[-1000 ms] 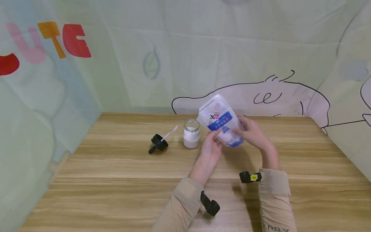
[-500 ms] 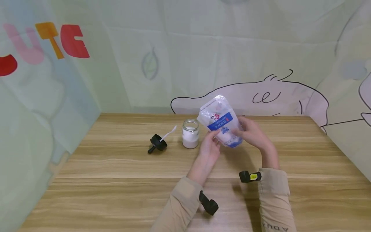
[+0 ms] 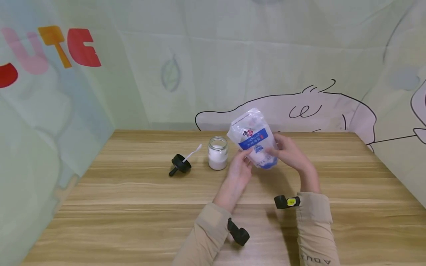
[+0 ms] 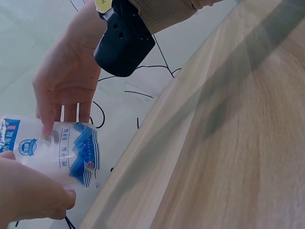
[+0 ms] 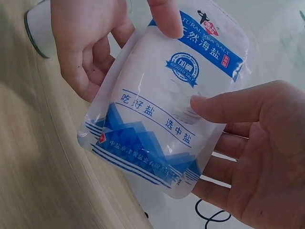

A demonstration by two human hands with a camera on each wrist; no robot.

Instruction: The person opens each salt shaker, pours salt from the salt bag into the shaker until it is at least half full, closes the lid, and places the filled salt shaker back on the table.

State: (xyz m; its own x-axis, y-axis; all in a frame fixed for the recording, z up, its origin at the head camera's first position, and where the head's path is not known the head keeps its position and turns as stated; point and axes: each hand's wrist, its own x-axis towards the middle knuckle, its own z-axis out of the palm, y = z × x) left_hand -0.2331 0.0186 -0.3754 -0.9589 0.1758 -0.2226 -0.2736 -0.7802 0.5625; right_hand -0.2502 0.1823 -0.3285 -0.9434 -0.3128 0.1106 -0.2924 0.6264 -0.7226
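Note:
Both hands hold a white and blue bag of sea salt [image 3: 250,129], tilted with its top toward the upper left, above the table. My left hand [image 3: 240,168] grips its lower left side, thumb on the front. On the right side my right hand [image 3: 293,152] pinches it, thumb pressing the front and fingers behind, as the right wrist view shows on the salt bag [image 5: 157,119]. Just left of the bag stands an uncapped glass jar [image 3: 217,157], partly filled with white grains. The bag's upper left corner comes close to the jar's rim in the head view.
A black lid [image 3: 181,163] with a knob and a white spoon [image 3: 193,152] sticking up from it lies left of the jar. The wooden table [image 3: 133,214] ends at a printed cloth backdrop [image 3: 216,74] behind and at the sides.
The view has shifted slightly, so the jar and lid appear a little farther left. Both hands keep their hold on the bag, which stays nearly in place.

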